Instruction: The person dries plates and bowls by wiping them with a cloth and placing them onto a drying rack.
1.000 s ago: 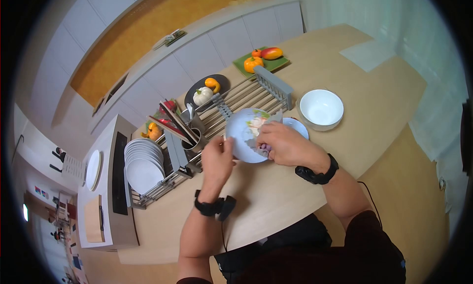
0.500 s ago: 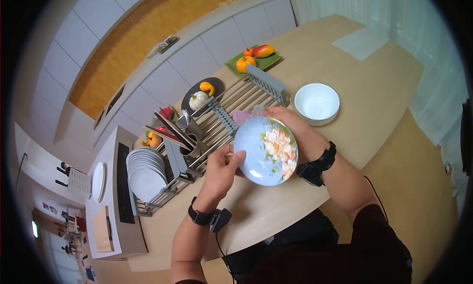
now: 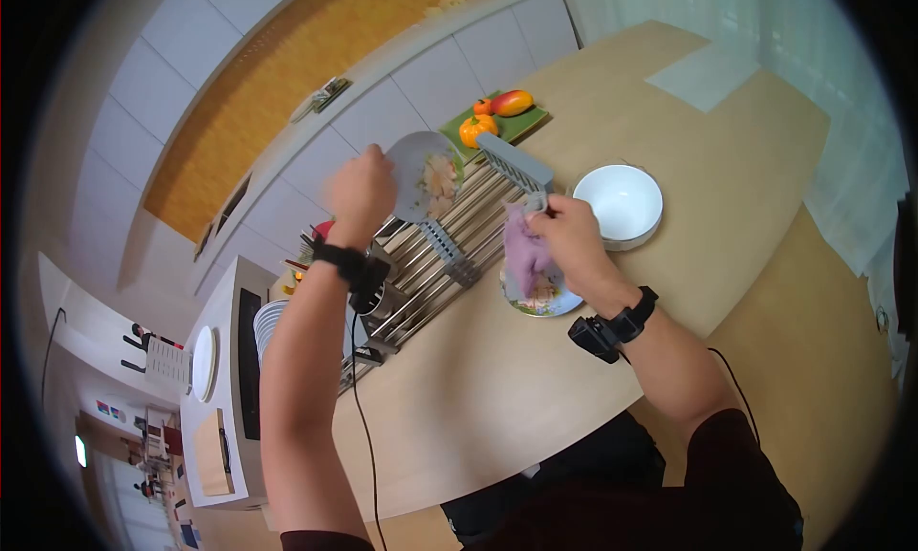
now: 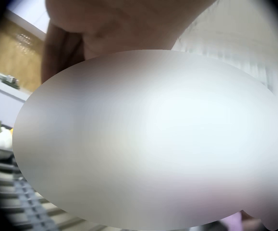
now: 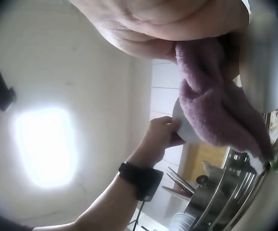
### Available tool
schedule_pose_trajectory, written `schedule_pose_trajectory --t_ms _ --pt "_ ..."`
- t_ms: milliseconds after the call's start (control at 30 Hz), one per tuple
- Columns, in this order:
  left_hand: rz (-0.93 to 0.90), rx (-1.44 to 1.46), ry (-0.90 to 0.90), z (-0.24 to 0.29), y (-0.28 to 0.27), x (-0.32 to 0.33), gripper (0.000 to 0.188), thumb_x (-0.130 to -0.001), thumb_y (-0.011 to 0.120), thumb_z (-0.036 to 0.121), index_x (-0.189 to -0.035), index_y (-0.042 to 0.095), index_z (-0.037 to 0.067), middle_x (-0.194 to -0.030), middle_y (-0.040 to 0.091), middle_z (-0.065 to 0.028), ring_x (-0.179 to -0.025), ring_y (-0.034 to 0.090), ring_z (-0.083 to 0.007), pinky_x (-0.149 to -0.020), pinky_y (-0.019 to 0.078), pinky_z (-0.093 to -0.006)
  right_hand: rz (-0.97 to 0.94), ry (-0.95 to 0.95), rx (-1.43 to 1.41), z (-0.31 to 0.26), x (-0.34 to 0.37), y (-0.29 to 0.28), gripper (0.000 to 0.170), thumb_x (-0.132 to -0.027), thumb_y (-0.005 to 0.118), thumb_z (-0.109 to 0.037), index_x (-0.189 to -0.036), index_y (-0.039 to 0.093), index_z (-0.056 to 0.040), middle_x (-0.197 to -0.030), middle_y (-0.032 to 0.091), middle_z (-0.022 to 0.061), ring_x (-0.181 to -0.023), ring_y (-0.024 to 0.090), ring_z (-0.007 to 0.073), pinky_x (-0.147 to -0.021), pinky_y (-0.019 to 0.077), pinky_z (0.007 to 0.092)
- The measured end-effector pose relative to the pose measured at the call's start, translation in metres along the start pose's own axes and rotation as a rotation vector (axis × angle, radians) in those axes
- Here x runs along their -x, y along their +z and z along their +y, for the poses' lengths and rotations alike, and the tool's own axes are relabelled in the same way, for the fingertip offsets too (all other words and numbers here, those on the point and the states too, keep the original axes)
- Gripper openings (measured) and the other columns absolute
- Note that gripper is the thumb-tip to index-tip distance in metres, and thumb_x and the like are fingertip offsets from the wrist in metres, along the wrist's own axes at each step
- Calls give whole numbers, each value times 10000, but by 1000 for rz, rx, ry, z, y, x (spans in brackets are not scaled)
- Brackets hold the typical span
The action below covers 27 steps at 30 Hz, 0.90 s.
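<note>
A floral plate (image 3: 421, 178) is pinched at its edge by my left hand (image 3: 361, 190), raised over the metal dish rack (image 3: 478, 216). The plate's blurred underside (image 4: 148, 139) fills most of the left wrist view. My right hand (image 3: 579, 240) grips a purple cloth (image 3: 524, 255), which hangs down over a second floral plate (image 3: 545, 301) lying on the table. In the right wrist view the cloth (image 5: 216, 106) drops in folds from my right hand (image 5: 177, 24), and my left hand (image 5: 158, 137) shows beyond it with the plate.
A white bowl (image 3: 620, 205) stands right of the rack. Behind the rack lies a green tray (image 3: 521, 123) with small pumpkins and a mango. Stacked white plates (image 3: 271, 324) and metal utensil cups (image 3: 384, 301) are at the rack's left end, partly behind my left arm.
My left hand has carried the floral plate up and left, over the rack. My right hand has let go of that plate and keeps the cloth, and the plate on the table has come into view.
</note>
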State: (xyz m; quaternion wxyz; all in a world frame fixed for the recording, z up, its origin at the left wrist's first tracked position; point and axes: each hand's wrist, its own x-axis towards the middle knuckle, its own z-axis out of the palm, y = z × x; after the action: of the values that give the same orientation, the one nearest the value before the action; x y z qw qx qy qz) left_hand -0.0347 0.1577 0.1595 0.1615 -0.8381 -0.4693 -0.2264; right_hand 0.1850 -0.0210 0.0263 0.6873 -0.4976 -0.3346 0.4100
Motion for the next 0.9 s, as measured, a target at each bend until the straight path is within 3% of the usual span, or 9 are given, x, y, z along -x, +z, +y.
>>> schedule_pose_trajectory --t_ms 33,200,333,400,733,800,900 --pt "-11 -40 54 -1 12 -3 193 -967 627 186 -1034 681 14 -879 727 -291 -888 710 -492 -778 569 -573 -5 -2 0 0 -2 -2 147 -902 716 -69 -926 720 77 -858 718 88 -768 651 160 -670 524 337" --pt "-100 -125 88 18 52 -13 146 -909 616 79 -1035 664 24 -897 751 -239 -882 743 -454 -758 592 -552 6 31 -130 3 -5 -1 124 -920 715 -68 -930 723 55 -835 690 61 -766 616 133 -693 499 322" --pt "-101 -172 105 26 71 -19 135 -917 618 81 -1033 658 25 -898 757 -226 -870 751 -442 -746 598 -541 -23 8 -89 6 -4 -2 123 -926 719 -66 -941 719 57 -845 698 64 -778 621 125 -699 504 319" --pt "-120 -193 117 28 73 -20 133 -922 621 81 -1043 647 31 -901 762 -213 -860 757 -431 -729 599 -532 -78 43 -50 -3 0 -2 112 -979 664 -25 -1044 716 50 -959 718 57 -864 643 108 -799 527 283" --pt "-149 -237 132 16 90 -24 146 -947 605 99 -1073 638 33 -915 768 -200 -886 761 -430 -749 599 -534 -93 35 -48 -1 0 -1 103 -973 671 -25 -1033 716 45 -950 717 52 -847 642 99 -783 529 279" --pt "-197 -189 60 11 95 -23 165 -951 600 99 -1098 644 36 -945 765 -211 -939 755 -442 -794 596 -547 -54 8 -113 -2 1 1 140 -940 738 -86 -930 705 51 -852 707 63 -774 607 114 -700 504 308" --pt "-230 -138 4 5 97 -25 173 -954 597 101 -1110 647 47 -1024 760 -236 -1002 743 -453 -833 590 -562 -51 4 -101 1 0 0 141 -939 737 -86 -928 705 50 -844 703 64 -769 605 114 -696 501 309"
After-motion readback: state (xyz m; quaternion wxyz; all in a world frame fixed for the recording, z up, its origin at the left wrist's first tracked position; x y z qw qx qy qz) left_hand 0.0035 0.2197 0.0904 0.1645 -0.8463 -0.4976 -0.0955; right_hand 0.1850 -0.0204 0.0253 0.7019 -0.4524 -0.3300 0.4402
